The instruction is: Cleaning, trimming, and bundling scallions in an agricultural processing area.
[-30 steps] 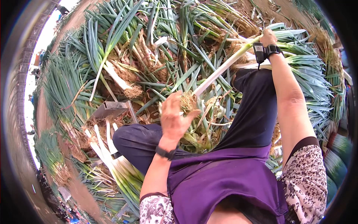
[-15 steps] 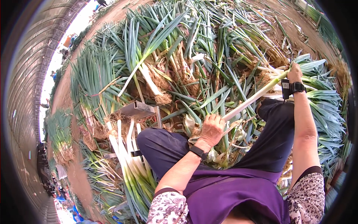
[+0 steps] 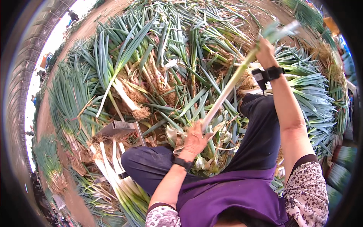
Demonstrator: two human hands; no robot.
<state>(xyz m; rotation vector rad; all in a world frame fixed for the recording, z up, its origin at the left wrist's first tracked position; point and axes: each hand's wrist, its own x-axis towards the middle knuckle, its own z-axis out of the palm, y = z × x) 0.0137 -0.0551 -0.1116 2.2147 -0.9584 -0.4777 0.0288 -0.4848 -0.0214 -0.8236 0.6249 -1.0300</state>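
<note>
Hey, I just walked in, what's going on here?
A person in a purple garment is handling one long leek above their bent legs. The right hand grips it near its green leaves, and the left hand is at its lower white end, though how firmly is hard to tell. Pale leeks lie beside the left leg, near a grey metal piece. More leafy leeks lie to the right, with rooted ones heaped ahead.

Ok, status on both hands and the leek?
Right hand gripping leek near its leafy end. Left hand at opposite end, grip hidden. Other leeks heaped around.
</note>
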